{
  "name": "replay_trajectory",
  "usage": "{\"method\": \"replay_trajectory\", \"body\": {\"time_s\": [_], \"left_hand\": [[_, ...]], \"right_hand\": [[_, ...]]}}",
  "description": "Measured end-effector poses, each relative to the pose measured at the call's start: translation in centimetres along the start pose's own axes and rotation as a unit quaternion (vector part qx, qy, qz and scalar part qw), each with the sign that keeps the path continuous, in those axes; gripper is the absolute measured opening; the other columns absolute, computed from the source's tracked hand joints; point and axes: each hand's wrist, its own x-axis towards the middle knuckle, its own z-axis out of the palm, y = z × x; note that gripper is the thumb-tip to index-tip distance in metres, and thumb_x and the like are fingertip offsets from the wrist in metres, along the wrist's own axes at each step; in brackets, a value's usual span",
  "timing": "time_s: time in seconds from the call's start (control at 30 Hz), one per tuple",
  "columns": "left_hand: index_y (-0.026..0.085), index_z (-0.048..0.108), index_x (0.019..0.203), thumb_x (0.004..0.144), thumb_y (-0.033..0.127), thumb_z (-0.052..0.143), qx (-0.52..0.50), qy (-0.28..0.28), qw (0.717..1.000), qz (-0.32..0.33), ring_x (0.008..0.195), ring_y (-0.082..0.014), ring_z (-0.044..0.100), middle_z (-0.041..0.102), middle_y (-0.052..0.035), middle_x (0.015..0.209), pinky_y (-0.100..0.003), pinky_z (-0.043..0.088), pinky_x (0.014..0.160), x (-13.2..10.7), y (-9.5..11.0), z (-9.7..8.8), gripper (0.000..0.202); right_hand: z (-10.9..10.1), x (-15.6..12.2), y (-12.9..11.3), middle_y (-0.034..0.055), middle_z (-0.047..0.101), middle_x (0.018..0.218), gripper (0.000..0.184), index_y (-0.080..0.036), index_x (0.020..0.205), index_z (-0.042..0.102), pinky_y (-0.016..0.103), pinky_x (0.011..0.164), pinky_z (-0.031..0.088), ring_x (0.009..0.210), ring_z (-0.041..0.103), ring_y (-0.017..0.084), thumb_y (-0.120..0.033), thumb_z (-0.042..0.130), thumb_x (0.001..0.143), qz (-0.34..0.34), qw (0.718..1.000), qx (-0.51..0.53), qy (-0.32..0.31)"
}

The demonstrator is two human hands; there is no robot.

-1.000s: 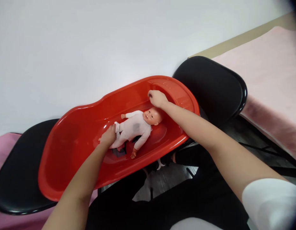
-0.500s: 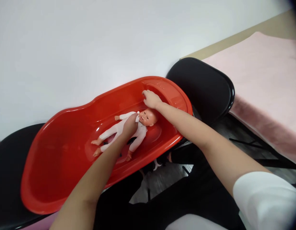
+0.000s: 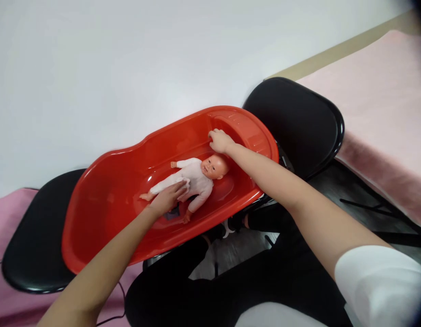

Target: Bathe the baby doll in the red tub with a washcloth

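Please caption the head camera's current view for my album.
In a red tub, a doll lies face up, left hand on white cloth at its body, right hand near its head.

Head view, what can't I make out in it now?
In the head view:
Doll: nearer leg, mostly behind the left hand.
White cloth: full shape, covered by that hand.
Right hand: palm, hidden by its back.
Pale pink cover: right part, cut off by the picture's edge.
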Motion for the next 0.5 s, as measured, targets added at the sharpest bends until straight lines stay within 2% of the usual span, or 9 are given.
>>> {"method": "replay_trajectory", "body": {"time_s": [0.07, 0.13, 0.2, 0.27, 0.33, 0.43, 0.5], "left_hand": [[0.022, 0.071, 0.152, 0.100, 0.015, 0.056, 0.053, -0.037, 0.997, 0.038, 0.159, -0.0323, 0.053, 0.049, -0.0099, 0.176, -0.048, 0.045, 0.131, -2.1, -1.7, -0.1, 0.055], [0.020, 0.070, 0.153, 0.104, 0.014, 0.048, 0.103, -0.058, 0.992, 0.041, 0.161, -0.0338, 0.050, 0.049, -0.0121, 0.176, -0.051, 0.046, 0.130, -4.0, -3.3, -0.3, 0.054], [0.019, 0.069, 0.154, 0.105, 0.012, 0.043, 0.136, -0.088, 0.986, 0.033, 0.163, -0.0326, 0.048, 0.052, -0.0124, 0.174, -0.049, 0.049, 0.127, -5.8, -4.4, -0.7, 0.056], [0.020, 0.068, 0.156, 0.105, 0.012, 0.043, 0.156, -0.128, 0.979, 0.019, 0.159, -0.0312, 0.053, 0.054, -0.0120, 0.172, -0.046, 0.054, 0.123, -7.3, -4.9, -1.3, 0.057], [0.022, 0.069, 0.155, 0.103, 0.012, 0.047, 0.173, -0.159, 0.972, 0.003, 0.154, -0.0320, 0.059, 0.057, -0.0113, 0.170, -0.047, 0.053, 0.124, -8.4, -4.8, -1.9, 0.057], [0.023, 0.069, 0.154, 0.102, 0.013, 0.051, 0.170, -0.134, 0.975, -0.043, 0.150, -0.0351, 0.062, 0.062, -0.0125, 0.165, -0.052, 0.054, 0.122, -8.7, -3.8, -2.9, 0.057], [0.021, 0.064, 0.159, 0.105, 0.019, 0.050, 0.141, -0.060, 0.982, -0.107, 0.145, -0.0359, 0.066, 0.062, -0.0152, 0.164, -0.050, 0.060, 0.114, -7.6, -2.6, -3.4, 0.055]], "right_hand": [[0.2, 0.1, 0.1, 0.0181, 0.060, 0.154, 0.043, -0.013, 0.144, 0.067, 0.051, 0.117, 0.053, 0.146, 0.056, 0.039, -0.014, 0.053, 0.103, -0.001, 1.000, 0.001, 0.002], [0.4, 0.2, 0.2, 0.0188, 0.061, 0.151, 0.043, -0.013, 0.143, 0.068, 0.052, 0.119, 0.052, 0.146, 0.055, 0.039, -0.013, 0.054, 0.103, -0.007, 1.000, 0.003, 0.003], [0.4, 0.2, 0.2, 0.0191, 0.061, 0.151, 0.044, -0.013, 0.145, 0.067, 0.052, 0.120, 0.051, 0.147, 0.054, 0.039, -0.014, 0.054, 0.103, -0.009, 1.000, 0.008, 0.000], [0.4, 0.1, 0.2, 0.0190, 0.060, 0.152, 0.047, -0.013, 0.148, 0.065, 0.053, 0.122, 0.050, 0.147, 0.054, 0.039, -0.014, 0.054, 0.103, -0.007, 1.000, 0.014, -0.014], [0.4, -0.1, 0.1, 0.0188, 0.057, 0.156, 0.048, -0.014, 0.149, 0.065, 0.054, 0.124, 0.049, 0.149, 0.052, 0.039, -0.014, 0.054, 0.103, -0.003, 0.999, 0.017, -0.033], [0.5, -0.2, 0.2, 0.0192, 0.052, 0.162, 0.049, -0.016, 0.151, 0.063, 0.057, 0.124, 0.047, 0.156, 0.045, 0.041, -0.016, 0.058, 0.102, 0.000, 0.999, 0.020, -0.050], [0.6, -0.3, 0.2, 0.0196, 0.049, 0.165, 0.051, -0.017, 0.152, 0.061, 0.060, 0.124, 0.048, 0.159, 0.041, 0.042, -0.015, 0.058, 0.101, 0.000, 0.999, 0.018, -0.047]]}}
